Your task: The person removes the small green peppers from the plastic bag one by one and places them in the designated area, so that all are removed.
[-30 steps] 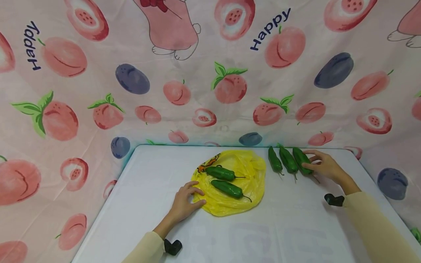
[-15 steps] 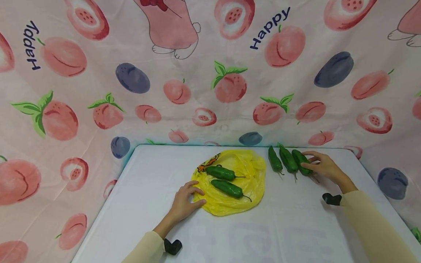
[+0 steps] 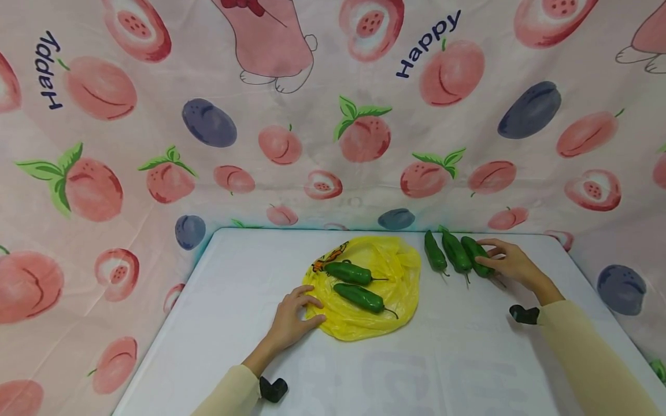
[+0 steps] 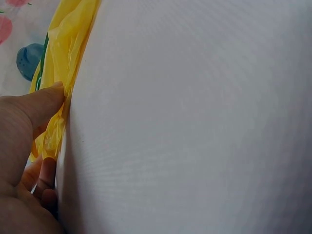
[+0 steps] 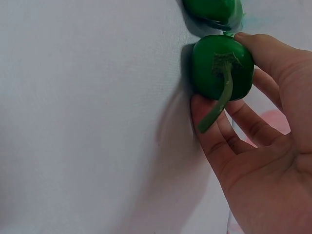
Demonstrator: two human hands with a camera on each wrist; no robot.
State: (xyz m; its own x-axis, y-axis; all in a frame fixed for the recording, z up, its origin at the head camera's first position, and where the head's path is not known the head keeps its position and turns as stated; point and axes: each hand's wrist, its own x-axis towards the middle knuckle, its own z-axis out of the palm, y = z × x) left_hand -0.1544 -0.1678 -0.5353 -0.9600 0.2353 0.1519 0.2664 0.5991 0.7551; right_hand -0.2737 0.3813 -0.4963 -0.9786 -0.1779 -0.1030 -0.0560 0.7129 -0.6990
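Observation:
Thumb and fingers of my right hand (image 3: 512, 264) hold the rightmost green pepper (image 5: 219, 66) by its sides at the table's back right. That pepper lies beside two other green peppers, the middle one (image 3: 455, 252) and the left one (image 3: 435, 252). My left hand (image 3: 291, 319) rests at the left edge of a flattened yellow plastic bag (image 3: 400, 312), thumb and fingers apart and touching it. In the left wrist view the thumb lies against the bag's edge. On the bag lie an upper green pepper (image 3: 347, 273) and a lower green pepper (image 3: 359, 297).
Everything lies on a white table (image 3: 442, 370). A fruit-print cloth (image 3: 312, 127) hangs behind it and at both sides. Black wrist-camera pieces show by the left wrist (image 3: 273, 390) and the right wrist (image 3: 524, 315).
My right hand and forearm have shifted slightly to the left, and the held pepper has moved a little closer to the middle pepper. The left hand and the bag have stayed put.

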